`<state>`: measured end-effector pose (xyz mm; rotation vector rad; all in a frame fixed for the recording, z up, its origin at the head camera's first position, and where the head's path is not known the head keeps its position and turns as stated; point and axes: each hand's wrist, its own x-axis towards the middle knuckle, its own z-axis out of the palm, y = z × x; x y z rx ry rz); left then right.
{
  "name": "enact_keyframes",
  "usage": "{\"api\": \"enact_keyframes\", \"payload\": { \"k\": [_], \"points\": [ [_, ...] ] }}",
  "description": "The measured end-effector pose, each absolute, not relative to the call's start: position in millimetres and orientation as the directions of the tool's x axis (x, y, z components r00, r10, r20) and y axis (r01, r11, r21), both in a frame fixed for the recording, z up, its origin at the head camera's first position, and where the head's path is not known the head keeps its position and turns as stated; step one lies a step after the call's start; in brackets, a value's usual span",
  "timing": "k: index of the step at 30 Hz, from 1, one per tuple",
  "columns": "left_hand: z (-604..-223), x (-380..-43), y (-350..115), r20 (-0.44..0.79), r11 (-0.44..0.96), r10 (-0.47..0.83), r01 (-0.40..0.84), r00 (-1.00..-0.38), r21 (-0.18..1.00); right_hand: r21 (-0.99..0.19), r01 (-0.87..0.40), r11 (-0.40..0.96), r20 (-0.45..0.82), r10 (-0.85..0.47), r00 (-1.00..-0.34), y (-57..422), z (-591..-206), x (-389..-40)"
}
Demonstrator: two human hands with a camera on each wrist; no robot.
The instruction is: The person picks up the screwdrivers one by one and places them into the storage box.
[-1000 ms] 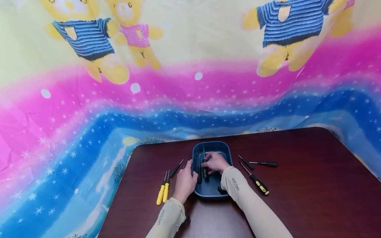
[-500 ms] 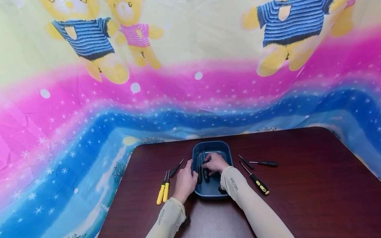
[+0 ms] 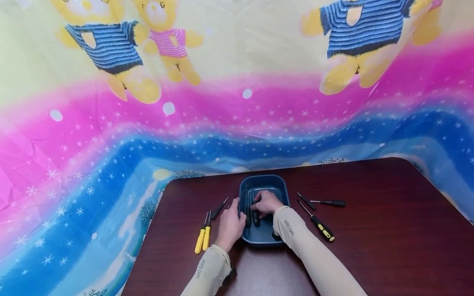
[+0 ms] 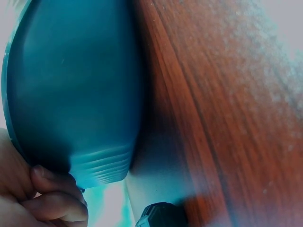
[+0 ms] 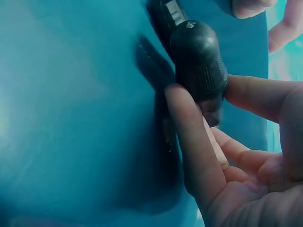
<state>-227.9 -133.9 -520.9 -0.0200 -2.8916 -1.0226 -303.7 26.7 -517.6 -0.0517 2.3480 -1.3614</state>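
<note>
A blue plastic tub (image 3: 259,237) stands on the table. My left hand (image 3: 230,224) grips its left rim, and the left wrist view shows curled fingers (image 4: 57,201) against the outer wall (image 4: 80,85). Inside the tub, my right hand (image 3: 269,203) pinches a black screwdriver (image 3: 256,218) by its handle, between thumb and fingers. That handle (image 5: 198,52) fills the middle of the right wrist view, rounded end toward the camera. Another black screwdriver (image 3: 248,216) lies along the tub's left side, parallel to the held one. Its handle (image 5: 163,16) partly hides behind the held one.
Left of the tub lie two yellow-handled screwdrivers (image 3: 200,240) and a black one (image 3: 218,209). To the right are a black-and-yellow screwdriver (image 3: 323,229) and two slim black ones, the nearer to the tub (image 3: 306,201) slanted. A printed curtain (image 3: 237,115) hangs behind the table.
The screwdriver in my right hand has shifted slightly toward the tub's near end, its shaft tip moving a little lower in the head view. My left hand stays on the rim.
</note>
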Motion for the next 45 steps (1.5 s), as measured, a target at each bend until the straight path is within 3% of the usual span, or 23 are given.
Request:
{"api": "enact_keyframes", "payload": {
  "k": [34, 45],
  "points": [
    [-521.7, -227.5, -135.7, 0.083, 0.776, -0.013, 0.042, -0.996, 0.629, -0.812, 0.17, 0.559, -0.344, -0.223, -0.912, 23.6, -518.3, -302.3],
    [-519.7, -229.6, -134.1, 0.058, 0.776, -0.01, 0.029, -0.998, 0.63, -0.795, 0.173, 0.581, -0.316, -0.155, -0.936, 27.0, -513.8, -307.4]
  ]
}}
